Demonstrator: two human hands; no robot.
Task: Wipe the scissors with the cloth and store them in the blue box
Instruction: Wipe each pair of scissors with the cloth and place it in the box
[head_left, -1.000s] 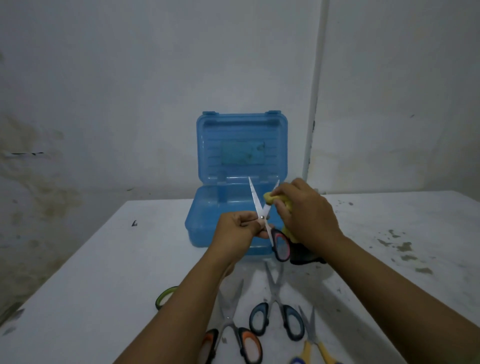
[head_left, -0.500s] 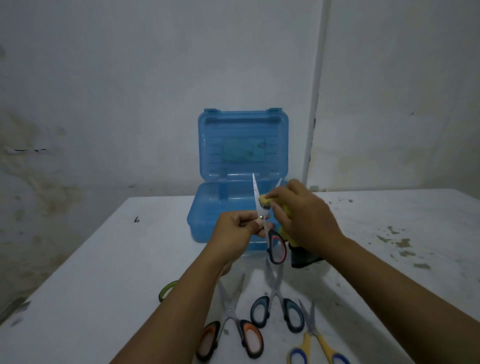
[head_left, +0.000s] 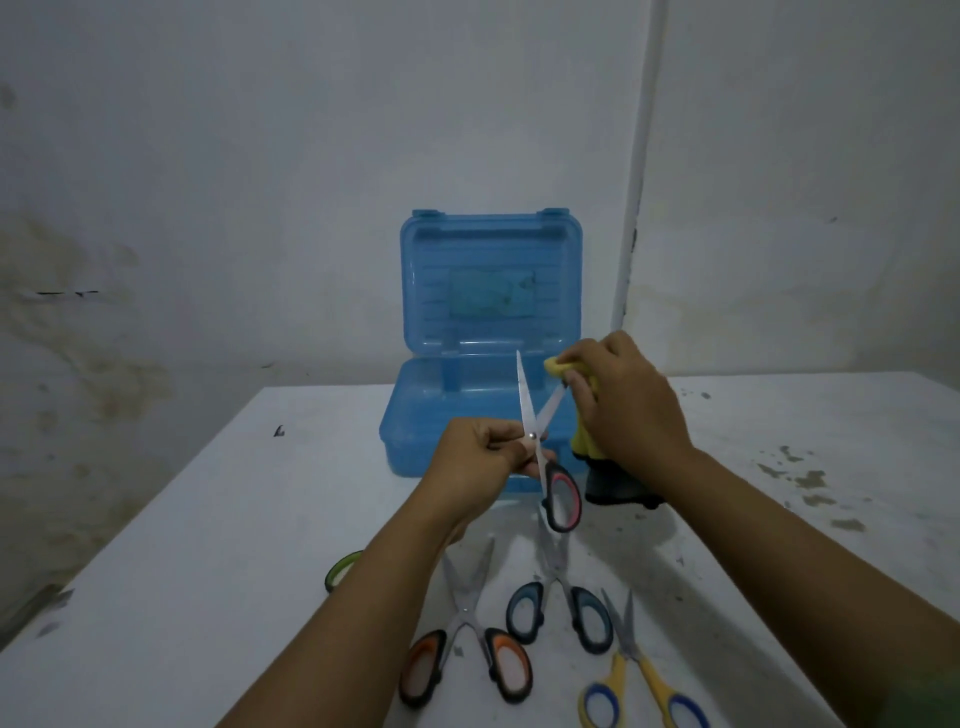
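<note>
The pink-and-black scissors (head_left: 540, 447) are up in the air over the middle of the table (head_left: 208, 519), blades spread in a narrow V pointing up, just in front of the blue box (head_left: 467, 410). The left hand (head_left: 480, 457) pinches them at the pivot, fingers curled around the joint, one handle loop hanging free below. The right hand (head_left: 623, 405) grips a yellow cloth (head_left: 561, 370) bunched around the tip of the right-hand blade; a darker part of the cloth hangs down under the palm towards the table. The blue box sits near the far edge of the table with its lid standing upright against the wall (head_left: 260, 156). Closer to the near edge lie three more pairs on the surface: orange-handled scissors (head_left: 467, 654), blue-grey-handled scissors (head_left: 558, 597) just beside them, and yellow-handled scissors (head_left: 636, 680) nearest the right forearm. A green loop (head_left: 343, 569) peeks out from behind the left forearm; I cannot tell what it belongs to.
</note>
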